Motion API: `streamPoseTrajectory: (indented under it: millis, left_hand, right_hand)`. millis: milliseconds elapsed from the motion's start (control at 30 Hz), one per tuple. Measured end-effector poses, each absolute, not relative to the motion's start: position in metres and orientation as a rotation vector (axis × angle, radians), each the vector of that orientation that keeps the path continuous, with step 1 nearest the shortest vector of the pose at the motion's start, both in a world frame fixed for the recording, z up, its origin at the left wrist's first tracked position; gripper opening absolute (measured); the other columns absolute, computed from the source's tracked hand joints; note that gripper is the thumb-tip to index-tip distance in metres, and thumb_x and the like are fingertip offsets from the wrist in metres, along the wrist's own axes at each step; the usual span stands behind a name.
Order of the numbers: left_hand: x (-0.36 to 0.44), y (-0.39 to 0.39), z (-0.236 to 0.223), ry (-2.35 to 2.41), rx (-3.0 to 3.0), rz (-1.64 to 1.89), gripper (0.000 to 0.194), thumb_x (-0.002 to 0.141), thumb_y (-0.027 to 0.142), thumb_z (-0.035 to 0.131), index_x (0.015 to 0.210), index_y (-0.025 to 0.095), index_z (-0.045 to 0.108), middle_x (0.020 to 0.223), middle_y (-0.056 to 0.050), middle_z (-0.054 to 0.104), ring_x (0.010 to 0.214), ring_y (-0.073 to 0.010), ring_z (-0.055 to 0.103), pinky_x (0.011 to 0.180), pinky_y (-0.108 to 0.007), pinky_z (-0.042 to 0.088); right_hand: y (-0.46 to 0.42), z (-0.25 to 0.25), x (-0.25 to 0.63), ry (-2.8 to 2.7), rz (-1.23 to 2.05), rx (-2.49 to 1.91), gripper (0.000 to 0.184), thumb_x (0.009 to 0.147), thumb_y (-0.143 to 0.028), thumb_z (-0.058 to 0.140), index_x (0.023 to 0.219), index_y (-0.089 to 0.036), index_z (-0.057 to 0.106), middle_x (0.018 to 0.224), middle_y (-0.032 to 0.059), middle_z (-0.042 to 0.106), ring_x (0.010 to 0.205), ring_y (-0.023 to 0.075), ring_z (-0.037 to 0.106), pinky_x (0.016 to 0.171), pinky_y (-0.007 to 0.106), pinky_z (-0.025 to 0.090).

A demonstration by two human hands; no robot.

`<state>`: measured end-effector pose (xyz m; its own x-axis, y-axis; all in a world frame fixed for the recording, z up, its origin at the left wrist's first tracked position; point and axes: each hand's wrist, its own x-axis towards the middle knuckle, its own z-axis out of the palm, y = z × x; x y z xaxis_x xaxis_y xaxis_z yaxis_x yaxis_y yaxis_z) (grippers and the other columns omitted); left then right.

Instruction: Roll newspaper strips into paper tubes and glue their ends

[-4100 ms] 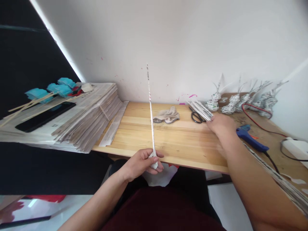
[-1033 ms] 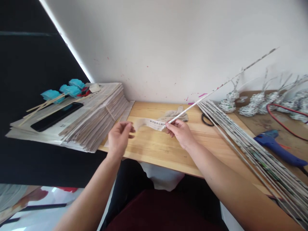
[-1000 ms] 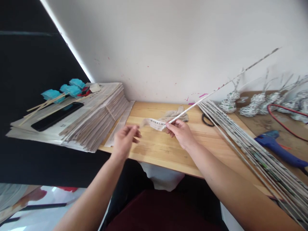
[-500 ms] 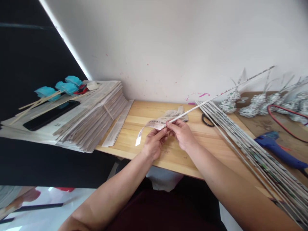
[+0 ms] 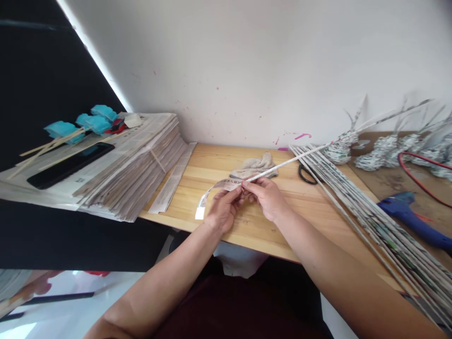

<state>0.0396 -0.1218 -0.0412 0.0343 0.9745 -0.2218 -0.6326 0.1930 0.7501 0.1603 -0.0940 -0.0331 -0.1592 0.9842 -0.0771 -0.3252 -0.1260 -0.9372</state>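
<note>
Over the wooden table, my left hand (image 5: 225, 208) and my right hand (image 5: 265, 197) meet, fingers pinched close together. A newspaper strip (image 5: 219, 185) passes between my left fingers, its loose end curling down to the left. From my right fingers a thin rolled newspaper tube (image 5: 294, 161) slants up to the right, its far end reaching past the woven pieces. Strip and tube join where my fingertips touch; the exact join is hidden by them. Just behind my hands lies a grey knitted glove (image 5: 254, 165).
On the left stands a stack of newspaper strips (image 5: 141, 165) with a phone (image 5: 70, 165) and blue paper flowers (image 5: 95, 123) on top. Rolled paper tubes (image 5: 370, 221), scissor handles (image 5: 306, 174), a blue glue gun (image 5: 413, 219) and woven paper pieces (image 5: 374, 153) are on the right.
The tube's far end has shifted to the right and bends a little more. The strip's loose end has swung slightly left and down. Both hands keep nearly the same place.
</note>
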Motion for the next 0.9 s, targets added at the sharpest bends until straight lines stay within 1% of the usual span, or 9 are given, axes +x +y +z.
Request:
streamPoseTrajectory:
  millis: [100, 333, 433, 567, 700, 800, 900]
  left_hand:
    - [0.039, -0.122, -0.041, 0.830, 0.508, 1.330, 0.017, 0.067, 0.017, 0.077, 0.080, 0.009, 0.070, 0.073, -0.003, 0.067, 0.064, -0.0072, 0.060, 0.058, -0.016, 0.047]
    - [0.038, -0.122, -0.040, 0.836, 0.510, 1.334, 0.013, 0.067, 0.015, 0.076, 0.077, 0.009, 0.070, 0.070, -0.002, 0.066, 0.061, -0.0066, 0.058, 0.055, -0.016, 0.046]
    - [0.037, -0.123, -0.037, 0.860, 0.513, 1.333, 0.010, 0.068, 0.015, 0.076, 0.074, 0.009, 0.071, 0.068, -0.002, 0.065, 0.060, -0.0061, 0.057, 0.055, -0.014, 0.047]
    - [0.034, -0.123, -0.037, 0.904, 0.554, 1.318, 0.011, 0.067, 0.016, 0.077, 0.074, 0.010, 0.071, 0.066, -0.001, 0.065, 0.057, -0.0052, 0.057, 0.053, -0.013, 0.046]
    - [0.030, -0.122, -0.044, 0.871, 0.621, 1.284, 0.016, 0.067, 0.019, 0.079, 0.079, 0.011, 0.072, 0.072, -0.002, 0.068, 0.060, -0.0059, 0.059, 0.057, -0.014, 0.048]
    - [0.026, -0.121, -0.050, 0.818, 0.657, 1.272, 0.022, 0.065, 0.018, 0.081, 0.084, 0.011, 0.071, 0.080, -0.005, 0.071, 0.067, -0.0090, 0.064, 0.063, -0.018, 0.052]
    - [0.024, -0.122, -0.050, 0.841, 0.657, 1.267, 0.021, 0.065, 0.017, 0.081, 0.081, 0.009, 0.070, 0.081, -0.007, 0.071, 0.068, -0.0109, 0.065, 0.063, -0.019, 0.052]
  right_hand:
    - [-0.094, -0.032, 0.161, -0.993, 1.559, -0.956, 0.028, 0.060, -0.032, 0.080, 0.076, -0.015, 0.065, 0.063, 0.0011, 0.063, 0.056, 0.0110, 0.056, 0.044, 0.022, 0.035]
    - [-0.093, -0.034, 0.162, -1.043, 1.575, -0.994, 0.024, 0.062, -0.030, 0.078, 0.074, -0.014, 0.066, 0.063, 0.0017, 0.064, 0.057, 0.0102, 0.056, 0.044, 0.020, 0.033]
    - [-0.094, -0.033, 0.163, -1.063, 1.604, -0.974, 0.025, 0.061, -0.030, 0.079, 0.075, -0.014, 0.065, 0.064, 0.0019, 0.064, 0.059, 0.0113, 0.058, 0.045, 0.020, 0.034]
    - [-0.094, -0.031, 0.164, -1.085, 1.612, -1.002, 0.025, 0.060, -0.028, 0.078, 0.076, -0.016, 0.064, 0.065, 0.0022, 0.065, 0.060, 0.0129, 0.059, 0.044, 0.021, 0.034]
    - [-0.095, -0.031, 0.164, -1.093, 1.606, -1.063, 0.020, 0.061, -0.024, 0.075, 0.074, -0.016, 0.062, 0.064, 0.0023, 0.064, 0.059, 0.0130, 0.058, 0.043, 0.021, 0.032]
    - [-0.095, -0.031, 0.164, -1.096, 1.583, -1.076, 0.015, 0.062, -0.022, 0.074, 0.072, -0.018, 0.063, 0.063, 0.0019, 0.063, 0.059, 0.0134, 0.057, 0.041, 0.022, 0.031]
    - [-0.094, -0.032, 0.164, -1.121, 1.571, -1.075, 0.010, 0.063, -0.021, 0.072, 0.068, -0.019, 0.064, 0.062, 0.0024, 0.062, 0.058, 0.0140, 0.056, 0.040, 0.023, 0.030]
